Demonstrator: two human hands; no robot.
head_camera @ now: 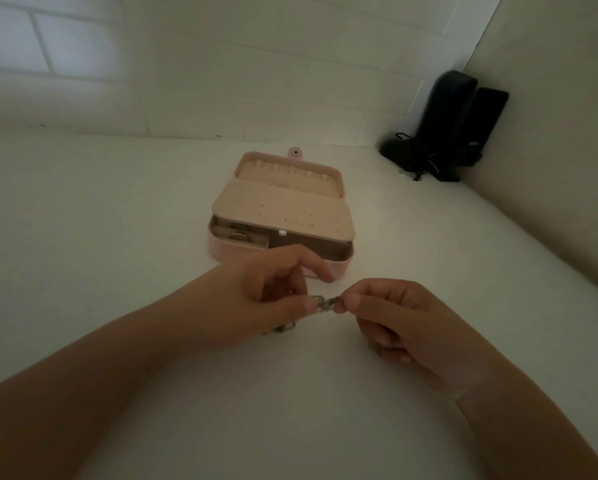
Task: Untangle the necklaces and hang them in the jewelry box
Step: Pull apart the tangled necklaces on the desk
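Near the middle of the head view, both hands meet low over the pale table (100, 216). Left hand (263, 299) pinches one end of a tangled clump of necklaces (322, 304) between thumb and fingertips, its index finger stretched forward toward the box. Right hand (405, 323) pinches the other end of the clump with thumb and forefinger, the remaining fingers curled underneath. More chain (285, 328) trails out below the left hand toward the table; whether it touches the surface cannot be told in the dim light.

Just beyond the hands sits the pink jewelry box (280, 209), lid thrown back and lying open. A row of small hooks (290, 172) runs along the inside of the lid. A beige flap (283, 207) dotted with tiny holes covers much of the box, and the left hand's index finger overlaps its near right corner. At the box's left end an open compartment (237, 235) holds small items too blurred to name.

Far right, in the corner where the tiled wall (83, 64) meets a side wall, dark objects (453, 126) with a black cord (422, 168) stand well apart from the box.
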